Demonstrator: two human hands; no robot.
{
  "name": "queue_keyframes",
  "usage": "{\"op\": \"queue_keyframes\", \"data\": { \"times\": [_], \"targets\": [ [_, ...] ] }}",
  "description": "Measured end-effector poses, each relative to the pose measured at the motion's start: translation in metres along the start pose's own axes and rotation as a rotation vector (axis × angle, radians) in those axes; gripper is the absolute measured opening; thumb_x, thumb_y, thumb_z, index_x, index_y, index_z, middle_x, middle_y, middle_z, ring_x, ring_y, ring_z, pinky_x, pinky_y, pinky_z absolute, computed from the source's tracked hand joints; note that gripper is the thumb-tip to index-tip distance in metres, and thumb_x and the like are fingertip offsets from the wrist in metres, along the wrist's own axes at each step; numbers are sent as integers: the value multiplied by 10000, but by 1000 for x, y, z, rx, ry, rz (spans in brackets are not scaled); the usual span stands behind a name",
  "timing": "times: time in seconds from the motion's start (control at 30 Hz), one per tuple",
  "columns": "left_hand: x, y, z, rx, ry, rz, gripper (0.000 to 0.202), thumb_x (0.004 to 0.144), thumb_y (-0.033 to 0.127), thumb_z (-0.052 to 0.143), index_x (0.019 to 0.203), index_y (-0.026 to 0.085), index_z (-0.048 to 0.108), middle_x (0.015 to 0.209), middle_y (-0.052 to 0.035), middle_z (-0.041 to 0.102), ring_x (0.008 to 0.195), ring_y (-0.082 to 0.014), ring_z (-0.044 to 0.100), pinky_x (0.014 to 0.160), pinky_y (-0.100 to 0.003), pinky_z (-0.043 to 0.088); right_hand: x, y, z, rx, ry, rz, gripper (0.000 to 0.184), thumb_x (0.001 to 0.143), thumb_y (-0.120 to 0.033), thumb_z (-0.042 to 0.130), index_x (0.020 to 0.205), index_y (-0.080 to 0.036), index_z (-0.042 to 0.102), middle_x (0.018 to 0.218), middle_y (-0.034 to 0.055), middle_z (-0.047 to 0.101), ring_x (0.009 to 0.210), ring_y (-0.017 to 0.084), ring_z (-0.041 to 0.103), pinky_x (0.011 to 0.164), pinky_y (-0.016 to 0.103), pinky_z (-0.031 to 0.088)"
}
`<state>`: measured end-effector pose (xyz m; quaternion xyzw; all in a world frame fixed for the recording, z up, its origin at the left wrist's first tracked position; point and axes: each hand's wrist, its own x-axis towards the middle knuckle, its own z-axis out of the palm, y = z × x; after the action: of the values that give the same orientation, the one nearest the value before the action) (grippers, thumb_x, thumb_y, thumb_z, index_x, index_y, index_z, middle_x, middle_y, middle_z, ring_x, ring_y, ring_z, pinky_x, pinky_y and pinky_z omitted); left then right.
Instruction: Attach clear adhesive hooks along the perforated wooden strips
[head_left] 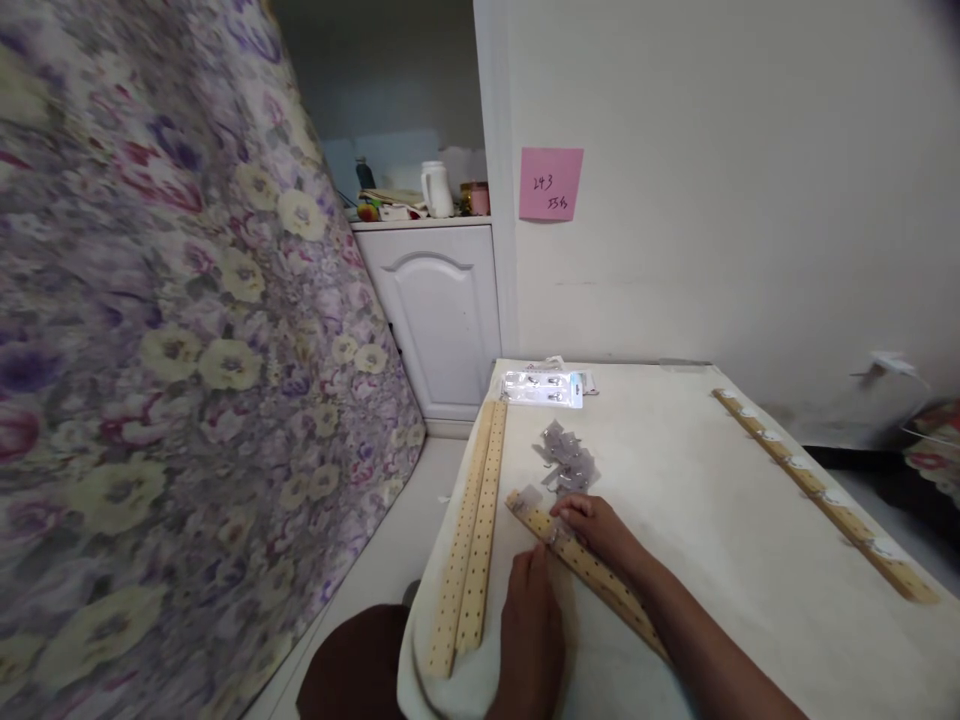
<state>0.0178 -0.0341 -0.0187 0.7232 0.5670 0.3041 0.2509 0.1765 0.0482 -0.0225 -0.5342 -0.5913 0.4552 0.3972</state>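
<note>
hands (534, 600) (592, 525) on perforated wooden strip (600, 582); pink note (550, 183) with "243"

We've got 1 pale perforated wooden strip (604, 588) lying flat and diagonal, a clear clip (529, 497) at its far end, more clear clips (568, 462) heaped just beyond.

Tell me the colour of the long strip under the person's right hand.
The strip is pale yellow wood with rows of small holes; the head view shows it.
</note>
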Motion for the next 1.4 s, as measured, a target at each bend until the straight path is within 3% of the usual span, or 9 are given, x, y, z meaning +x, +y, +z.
{"op": "queue_keyframes", "data": {
  "times": [0.2, 0.43, 0.6, 0.9, 1.4],
  "targets": [
    [1, 13, -8, 117, -107, -68, 489, 847, 88, 297, 1304, 145, 459, 1227, -126, 525, 1125, -189, 496, 963, -295, 403, 2, 4, -2, -127, 25, -91, 273, 763, -236, 448, 822, -173, 707, 819, 36, 712, 793, 200, 622, 736, 292, 451],
    [3, 19, -11, 211, -173, -102, 524, 835, 80, 307, 1338, 158, 433, 1284, -106, 499, 1174, -176, 457, 985, -251, 359, 2, 4, -2, -143, 28, -93, 283, 764, -232, 466, 886, -169, 713, 936, 67, 725, 901, 222, 639, 832, 315, 453],
    [3, 19, -11, 227, -181, -114, 548, 821, 60, 306, 1350, 146, 421, 1294, -110, 495, 1176, -178, 455, 989, -247, 355, 0, 3, -1, -142, 60, -51, 291, 748, -223, 473, 916, -173, 705, 941, 64, 721, 886, 224, 634, 817, 324, 453],
    [5, 17, -11, 229, -191, -119, 574, 822, 55, 295, 1387, 129, 365, 1320, -119, 473, 1204, -174, 441, 998, -246, 357, 4, 3, 6, -128, 101, 9, 219, 726, -238, 487, 791, -167, 683, 666, 18, 662, 649, 176, 578, 616, 266, 423],
    [5, 14, -6, 258, -158, -127, 535, 839, 73, 300, 1358, 130, 414, 1288, -112, 505, 1160, -200, 446, 999, -289, 344, 7, 4, 9, -128, 84, -8, 262, 725, -237, 470, 822, -175, 705, 731, 25, 698, 716, 190, 613, 635, 263, 440]
  ]
}}
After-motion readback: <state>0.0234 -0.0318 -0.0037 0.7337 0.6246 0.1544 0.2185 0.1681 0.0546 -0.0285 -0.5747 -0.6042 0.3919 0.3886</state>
